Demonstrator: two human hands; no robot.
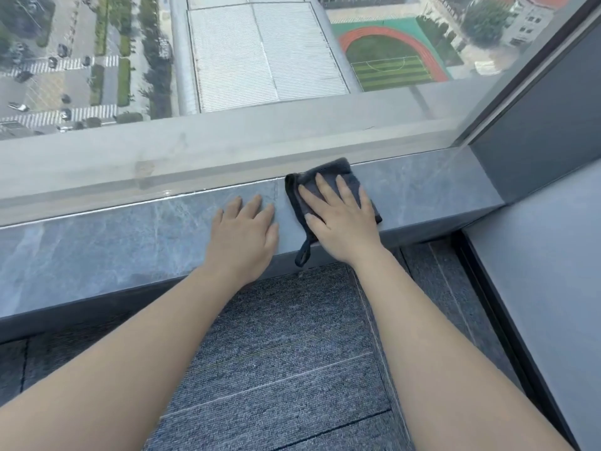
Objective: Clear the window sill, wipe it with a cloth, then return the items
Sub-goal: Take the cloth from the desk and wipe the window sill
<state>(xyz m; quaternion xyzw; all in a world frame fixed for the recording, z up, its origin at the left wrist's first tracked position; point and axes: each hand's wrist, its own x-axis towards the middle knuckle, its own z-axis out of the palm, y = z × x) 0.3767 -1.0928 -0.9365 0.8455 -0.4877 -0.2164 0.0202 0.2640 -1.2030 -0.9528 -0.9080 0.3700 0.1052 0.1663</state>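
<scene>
Head view: the right hand (341, 222) lies flat, fingers spread, pressing on the dark cloth (328, 187), not gripping it. The cloth lies on the sill (113, 236), its far edge touching the glass (227, 76), its near right corner at the sill's front edge, and its loop (303, 252) hangs over that edge. The left hand (244, 229) rests flat on bare sill just left of the cloth, fingers extended, holding nothing. Open sill extends left to the frame edge and right to the wall (553, 131). Carpet (276, 353) lies below.
</scene>
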